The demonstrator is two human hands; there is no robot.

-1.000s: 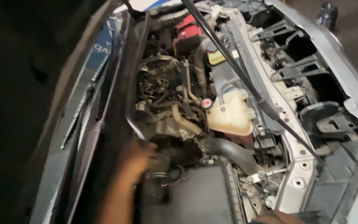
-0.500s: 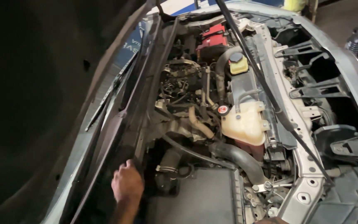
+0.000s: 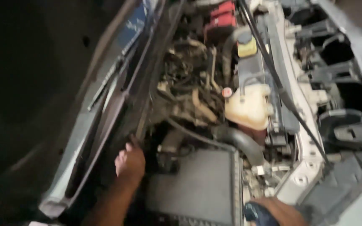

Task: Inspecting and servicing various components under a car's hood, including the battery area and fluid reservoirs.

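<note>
I look down into an open car engine bay. My left hand (image 3: 130,162) rests at the rear edge of the bay, beside the black air filter box (image 3: 197,186), fingers curled against a dark strip near the cowl; what it grips is unclear. My right hand (image 3: 279,210) sits at the bottom edge, closed around a dark blue rounded object (image 3: 255,213), partly cut off by the frame. A whitish coolant reservoir (image 3: 248,106) with a red cap sits in the middle of the bay.
A thin hood prop rod (image 3: 281,79) crosses diagonally over the right side. A red battery cover (image 3: 221,19) lies at the top, a yellow-capped tank (image 3: 246,46) below it. A wiper (image 3: 105,83) lies left on the windscreen. Thick black hose (image 3: 241,142) curves beside the filter box.
The view shifted and blurred. My left hand slid slightly up along the bay's rear edge. My right hand with the blue object has come into view at the bottom.
</note>
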